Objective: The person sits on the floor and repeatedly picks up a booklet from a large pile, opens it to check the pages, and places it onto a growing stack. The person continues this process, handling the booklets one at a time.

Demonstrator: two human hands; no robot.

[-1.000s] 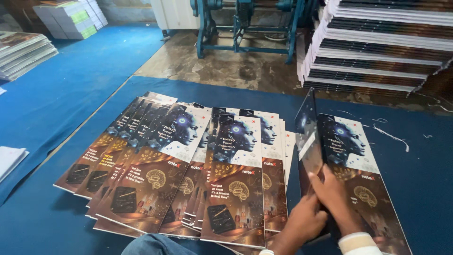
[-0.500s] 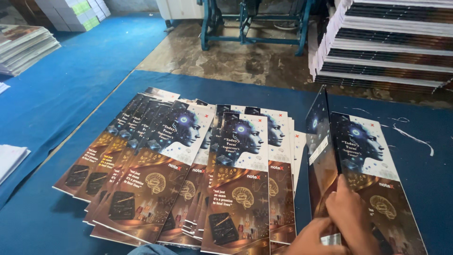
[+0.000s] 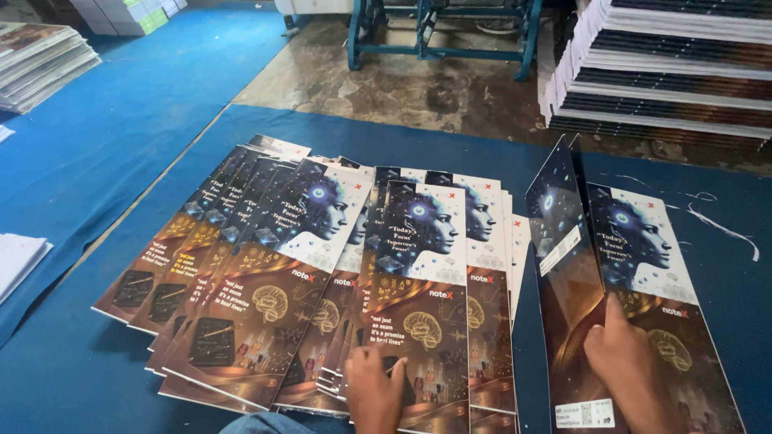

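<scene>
Glossy printed cover sheets with a blue robotic head and a golden brain lie fanned out on a blue mat (image 3: 96, 378). My left hand (image 3: 375, 391) rests flat on the near edge of the middle fanned stack (image 3: 422, 281). My right hand (image 3: 631, 370) presses on a folded cover sheet (image 3: 635, 273) at the right, thumb along its crease. The left half of that sheet (image 3: 559, 233) stands tilted up from the fold. Another fanned stack (image 3: 241, 265) lies further left.
Tall piles of printed sheets (image 3: 667, 72) stand at the back right on a bare concrete floor (image 3: 418, 88). A teal metal machine frame (image 3: 442, 32) stands behind. More paper stacks (image 3: 40, 60) sit at far left, and a white pile (image 3: 16, 261) lies at the left edge.
My left hand has come into view and settled on the middle stack. My right hand has slid along the folded sheet, whose raised half still stands up. The view shifted slightly.
</scene>
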